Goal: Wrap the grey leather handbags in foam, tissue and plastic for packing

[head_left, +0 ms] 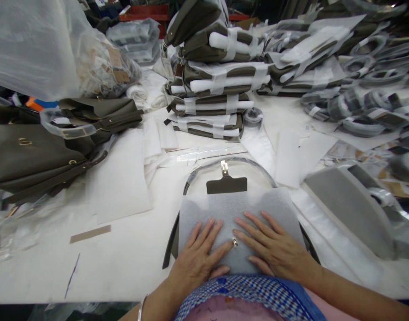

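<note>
A bag lies flat at the table's front edge, its front covered by a thin greyish-white sheet (204, 209). Both palms rest on that sheet with fingers spread: my left hand (199, 254) on the left half, my right hand (274, 249) on the right half. Between them a small gold metal clasp (235, 242) pokes through the sheet, next to my left index fingertip. Beyond the sheet's far edge show the dark olive flap tab (226, 184) with its gold buckle (224, 167) and the wrapped, arched handle (238, 159). Neither hand grips anything.
Stacked olive bags (221, 84) in white wrapping stand behind. More olive bags (34, 151) lie left, near white paper sheets (119, 187) and a brown strip (90, 233). Wrapped coiled straps (365, 125) and a grey stand-like object (351, 200) are on the right.
</note>
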`<state>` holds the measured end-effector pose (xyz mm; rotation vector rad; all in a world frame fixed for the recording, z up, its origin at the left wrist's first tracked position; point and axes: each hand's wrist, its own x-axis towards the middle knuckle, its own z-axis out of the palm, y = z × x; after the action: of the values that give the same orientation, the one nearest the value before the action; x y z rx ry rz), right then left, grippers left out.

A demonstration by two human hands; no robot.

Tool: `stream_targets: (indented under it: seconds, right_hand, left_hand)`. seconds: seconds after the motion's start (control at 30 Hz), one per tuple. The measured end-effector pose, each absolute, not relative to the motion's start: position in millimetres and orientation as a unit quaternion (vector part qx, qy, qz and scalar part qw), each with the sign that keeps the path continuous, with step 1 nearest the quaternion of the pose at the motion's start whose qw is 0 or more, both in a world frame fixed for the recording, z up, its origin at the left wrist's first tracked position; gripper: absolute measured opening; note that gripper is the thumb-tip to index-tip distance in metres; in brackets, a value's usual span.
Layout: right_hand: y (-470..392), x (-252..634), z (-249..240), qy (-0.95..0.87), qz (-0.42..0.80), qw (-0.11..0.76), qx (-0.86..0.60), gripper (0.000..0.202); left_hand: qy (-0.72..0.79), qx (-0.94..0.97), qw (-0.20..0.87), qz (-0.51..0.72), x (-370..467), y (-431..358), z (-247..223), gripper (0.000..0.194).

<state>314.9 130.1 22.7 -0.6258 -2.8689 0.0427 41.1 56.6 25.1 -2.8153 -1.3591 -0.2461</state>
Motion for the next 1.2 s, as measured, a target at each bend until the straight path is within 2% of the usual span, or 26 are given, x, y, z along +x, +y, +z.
stream_targets:
  seconds: [0.13, 0.3, 0.4, 0.53, 0.7, 0.87, 1.2]
  right_hand:
    - [135.9, 318.0, 12.1, -0.97, -0.014, 0.132, -0.205, 0.056]
    - [146.8, 321.7, 9.9, -0.966, -0.002, 0.171, -0.195, 0.043]
    - [155.3, 324.7, 17.8, -0.966, 0.021, 0.169, -0.194, 0.032]
    - [167.7, 324.8, 30.4, -0.967, 0.066, 0.14, -0.201, 0.037]
    - [175.3, 315.5, 29.8, -0.962, 0.074, 0.117, -0.233, 0.04]
    - [175.0, 305.4, 29.6, -0.947, 0.078, 0.112, -0.29, 0.045]
    - [192.2, 288.5, 45.7, -0.925, 0.128, 0.086, -0.347, 0.039]
  left_hand:
    - [-0.441, -0.89, 0.025, -0.11, 39.1, 59.7, 19.7, 0.061]
    - [-0.43, -0.892, 0.019, -0.136, 33.7, 64.8, 11.1, 0.043]
    - [-0.436, -0.889, 0.014, -0.137, 29.3, 67.8, 10.5, 0.037]
    - [-0.427, -0.893, -0.007, -0.144, 26.7, 83.1, 27.8, 0.033]
    - [-0.479, -0.862, -0.033, -0.165, 36.9, 105.5, 47.6, 0.041]
    - [-0.533, -0.839, -0.027, -0.108, 44.8, 112.0, 44.7, 0.06]
    - [-0.588, -0.796, -0.113, -0.082, 48.1, 130.5, 54.3, 0.049]
